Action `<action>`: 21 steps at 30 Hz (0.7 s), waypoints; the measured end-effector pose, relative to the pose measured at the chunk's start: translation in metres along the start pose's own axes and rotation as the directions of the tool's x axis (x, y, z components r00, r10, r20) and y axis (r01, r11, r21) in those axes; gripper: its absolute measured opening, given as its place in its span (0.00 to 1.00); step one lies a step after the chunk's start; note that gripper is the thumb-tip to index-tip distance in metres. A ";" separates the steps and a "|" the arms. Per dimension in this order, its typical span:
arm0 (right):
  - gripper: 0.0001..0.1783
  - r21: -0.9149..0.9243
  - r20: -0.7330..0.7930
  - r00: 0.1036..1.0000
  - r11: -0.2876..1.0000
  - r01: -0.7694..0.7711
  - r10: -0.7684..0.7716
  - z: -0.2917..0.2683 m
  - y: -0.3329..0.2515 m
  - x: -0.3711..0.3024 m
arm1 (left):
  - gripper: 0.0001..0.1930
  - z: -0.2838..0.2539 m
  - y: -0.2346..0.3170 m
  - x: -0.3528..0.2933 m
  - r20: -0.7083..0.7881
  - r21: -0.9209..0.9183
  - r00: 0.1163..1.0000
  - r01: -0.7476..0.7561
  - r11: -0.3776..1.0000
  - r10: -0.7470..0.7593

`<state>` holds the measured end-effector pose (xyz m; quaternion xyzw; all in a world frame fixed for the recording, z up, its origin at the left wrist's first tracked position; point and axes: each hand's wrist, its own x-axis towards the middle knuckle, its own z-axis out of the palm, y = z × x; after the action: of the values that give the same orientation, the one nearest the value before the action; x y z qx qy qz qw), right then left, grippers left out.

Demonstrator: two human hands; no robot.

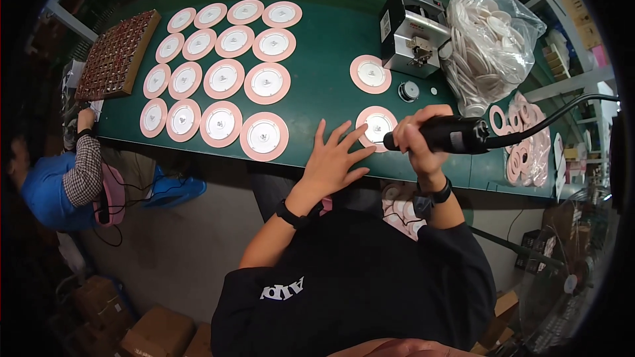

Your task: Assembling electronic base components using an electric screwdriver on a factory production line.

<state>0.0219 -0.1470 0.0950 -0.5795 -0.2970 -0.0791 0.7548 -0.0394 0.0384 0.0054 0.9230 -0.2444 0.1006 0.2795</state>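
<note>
The left hand (331, 162) was spread wide, its fingertips at the left edge of a pink-and-white disc (378, 123), and the right hand (423, 137) held a black driver (460, 134) with its tip at that disc. Rows of discs (225, 78) lay left of the left hand. Past the right hand were another disc (370, 74), a round part (409, 91), a machine (415, 26) and a clear bag (528, 23).

Green bench (324, 59): pink-rimmed discs (267, 82) laid in 4x4 grid left, two more placed right of it. Brown tray (119, 56) set leftmost; boxy machine (400, 30), bagged white discs (486, 53), pink rings (522, 135) placed right.
</note>
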 end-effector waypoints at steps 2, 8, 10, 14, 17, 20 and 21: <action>0.15 -0.056 0.028 0.999 0.998 -0.038 0.039 -0.001 0.005 -0.005 | 0.24 0.001 0.000 -0.001 -0.001 0.001 1.000 -0.002 1.000 0.002; 0.15 -0.086 0.038 0.997 0.994 -0.062 0.065 -0.004 0.023 -0.008 | 0.24 0.001 0.000 -0.003 -0.010 0.005 1.000 -0.004 1.000 0.004; 0.15 -0.083 0.048 0.995 0.993 -0.085 0.089 -0.003 0.026 -0.006 | 0.25 0.001 0.000 -0.003 -0.003 -0.001 1.000 -0.002 1.000 0.002; 0.15 -0.083 0.038 0.992 0.990 -0.116 0.119 0.001 0.023 -0.006 | 0.26 0.001 0.000 -0.003 0.008 -0.005 1.000 0.002 1.000 -0.002; 0.15 -0.064 0.011 0.991 0.989 -0.136 0.136 0.003 0.020 -0.005 | 0.25 0.000 0.000 -0.004 0.006 0.003 1.000 -0.004 1.000 0.004; 0.15 -0.024 -0.030 0.988 0.988 -0.151 0.150 0.006 0.018 -0.005 | 0.25 0.000 0.000 -0.004 0.003 0.002 1.000 -0.008 1.000 0.008; 0.15 -0.031 -0.043 0.989 0.989 -0.145 0.144 0.007 0.018 -0.006 | 0.25 0.000 0.000 -0.004 0.005 0.006 1.000 -0.015 1.000 0.015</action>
<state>0.0231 -0.1365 0.0776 -0.6104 -0.2375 -0.0409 0.7545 -0.0426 0.0397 0.0043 0.9223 -0.2516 0.1011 0.2755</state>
